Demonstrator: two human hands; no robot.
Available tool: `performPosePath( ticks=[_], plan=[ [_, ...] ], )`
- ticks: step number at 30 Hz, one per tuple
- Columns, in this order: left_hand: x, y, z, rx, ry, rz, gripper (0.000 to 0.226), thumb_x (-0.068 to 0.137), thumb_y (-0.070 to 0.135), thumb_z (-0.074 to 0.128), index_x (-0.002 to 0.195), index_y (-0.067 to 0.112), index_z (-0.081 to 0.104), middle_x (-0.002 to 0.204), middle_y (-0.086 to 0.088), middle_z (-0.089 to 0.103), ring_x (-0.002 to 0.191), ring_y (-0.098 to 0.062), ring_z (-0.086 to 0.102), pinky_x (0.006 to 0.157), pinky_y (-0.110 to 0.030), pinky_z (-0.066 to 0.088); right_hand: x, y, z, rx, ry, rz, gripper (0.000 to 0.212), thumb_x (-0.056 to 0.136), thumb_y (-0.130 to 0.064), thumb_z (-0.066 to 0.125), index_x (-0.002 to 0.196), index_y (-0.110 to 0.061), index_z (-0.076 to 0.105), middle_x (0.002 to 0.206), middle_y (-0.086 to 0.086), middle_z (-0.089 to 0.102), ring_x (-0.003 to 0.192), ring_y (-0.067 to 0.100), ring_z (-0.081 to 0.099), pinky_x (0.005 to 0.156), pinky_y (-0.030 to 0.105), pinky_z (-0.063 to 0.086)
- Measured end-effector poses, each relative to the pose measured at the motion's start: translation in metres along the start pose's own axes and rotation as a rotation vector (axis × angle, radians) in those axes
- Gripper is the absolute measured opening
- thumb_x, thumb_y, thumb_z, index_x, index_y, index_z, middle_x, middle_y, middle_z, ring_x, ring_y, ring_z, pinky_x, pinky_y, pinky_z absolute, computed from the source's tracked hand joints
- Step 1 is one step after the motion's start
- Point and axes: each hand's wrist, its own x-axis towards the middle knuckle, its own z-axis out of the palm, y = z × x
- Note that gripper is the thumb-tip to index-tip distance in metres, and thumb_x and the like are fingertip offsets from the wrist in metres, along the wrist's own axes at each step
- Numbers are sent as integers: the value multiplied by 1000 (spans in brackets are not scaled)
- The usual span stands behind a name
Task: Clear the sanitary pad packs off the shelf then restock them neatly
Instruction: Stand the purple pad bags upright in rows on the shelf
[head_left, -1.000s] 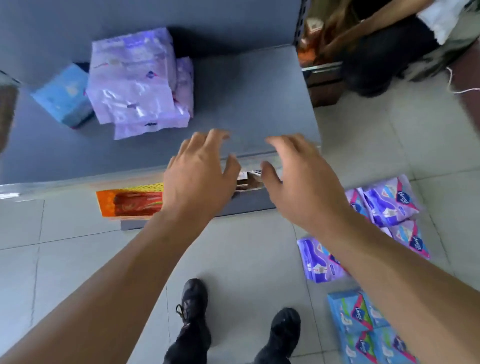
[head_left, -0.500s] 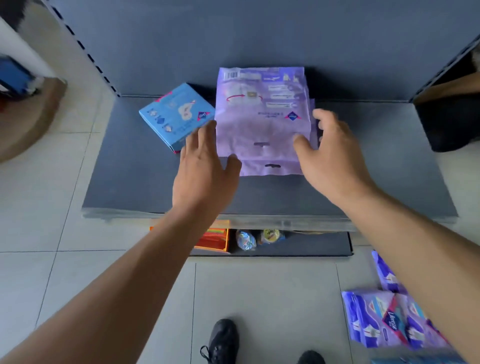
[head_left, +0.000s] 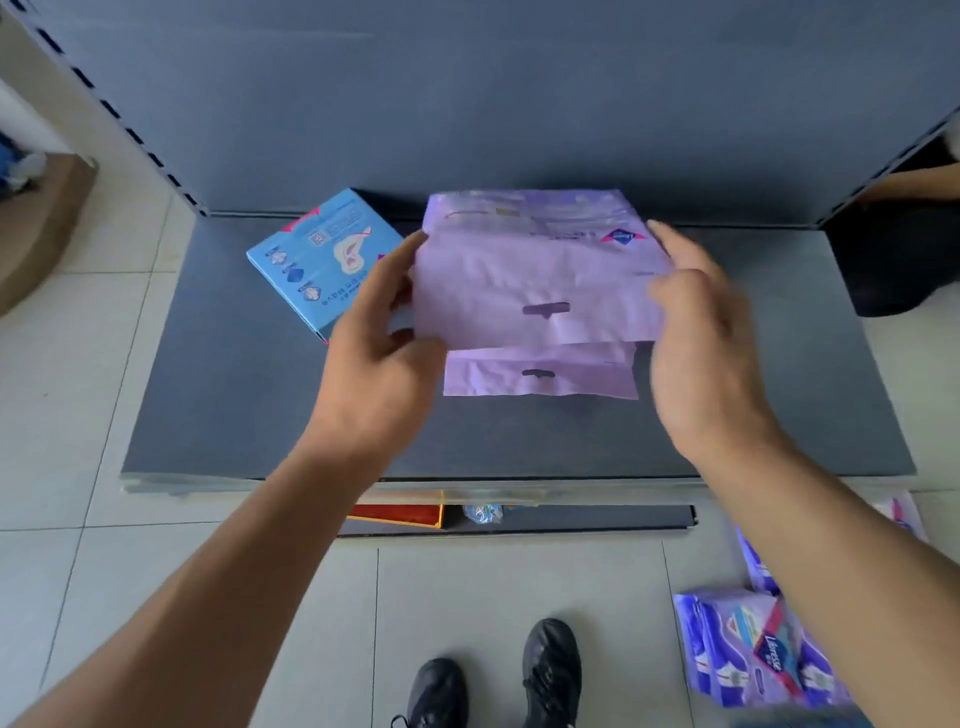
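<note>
Both hands, the left hand (head_left: 382, 358) and the right hand (head_left: 698, 332), are holding the top purple pack (head_left: 535, 275) by its sides; a second purple pack (head_left: 540, 371) is lying under it, one blue box (head_left: 322, 260) is sitting just beside on the shelf (head_left: 208, 405).

You are reaching both bare forearms forward, your left hand (head_left: 382, 358) and right hand (head_left: 698, 332) turned inward facing each other, fingers curling in a grip, thumbs nearest you.
</note>
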Motion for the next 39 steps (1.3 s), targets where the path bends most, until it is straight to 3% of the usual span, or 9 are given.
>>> performPosePath(
  ticks=[3, 6, 10, 14, 19, 23, 30, 35, 39],
  plan=[
    [-12, 3, -13, 96, -73, 134, 57, 76, -5, 53, 126, 22, 54, 120, 0, 62, 103, -3, 60, 84, -15, 49, -14, -2, -26, 259, -140, 12, 63, 69, -8, 33, 124, -22, 62, 118, -8, 69, 117, 11, 60, 98, 29, 46],
    [-20, 3, -18, 328, -47, 252, 48, 78, 10, 69, 114, 37, 55, 110, 8, 58, 101, 3, 54, 85, -15, 47, -42, 1, -49, 108, -166, -70, 62, 73, 2, 39, 127, -21, 60, 92, -15, 71, 75, 7, 60, 64, 23, 48],
    [-41, 19, -2, 274, -131, 323, 25, 88, 22, 62, 107, 35, 54, 116, 19, 58, 110, 1, 55, 86, -12, 43, -73, 6, -73, -54, -114, -147, 30, 92, -8, 59, 122, -11, 59, 114, 1, 68, 96, 9, 66, 79, 21, 52],
    [-51, 34, 33, -16, -286, 62, 19, 93, 31, 58, 103, 15, 57, 94, 7, 69, 91, -5, 66, 76, -21, 51, -90, 8, -97, -68, 10, -45, 16, 91, -30, 61, 102, -18, 59, 93, -12, 68, 76, -8, 63, 65, 7, 45],
    [-60, 48, 95, -153, -400, -289, 38, 84, 46, 52, 97, 10, 54, 87, 2, 73, 82, -11, 72, 66, -26, 57, -102, 32, -136, -53, 165, 179, 40, 85, -51, 55, 84, -11, 57, 73, -6, 66, 65, 11, 60, 60, 27, 47],
    [-82, 37, 151, -132, -573, -419, 47, 73, 20, 74, 112, 19, 49, 102, 0, 74, 91, -14, 72, 71, -26, 58, -116, 76, -178, 173, 391, 417, 35, 94, -41, 55, 71, -14, 51, 50, -13, 58, 44, -1, 53, 44, 15, 39],
    [-132, -7, 269, 152, -776, -464, 45, 85, 15, 73, 116, 37, 50, 107, 11, 72, 100, -13, 69, 94, -45, 53, -176, 167, -263, 276, 449, 693, 56, 70, -70, 58, 81, -15, 54, 85, 11, 71, 81, 32, 71, 78, 56, 56],
    [-176, -30, 363, 324, -811, -487, 51, 82, 25, 76, 125, 28, 49, 108, 9, 71, 97, -12, 69, 92, -44, 54, -205, 224, -342, 213, 417, 815, 29, 97, -42, 52, 87, -15, 56, 82, -1, 65, 77, 15, 65, 63, 18, 49],
    [-190, -61, 434, 503, -783, -509, 46, 85, 31, 73, 118, 24, 42, 116, -1, 65, 101, -20, 65, 91, -42, 52, -218, 278, -394, 138, 357, 916, 27, 99, -36, 43, 91, -18, 61, 93, 4, 65, 87, 24, 64, 79, 35, 50]
  ],
)
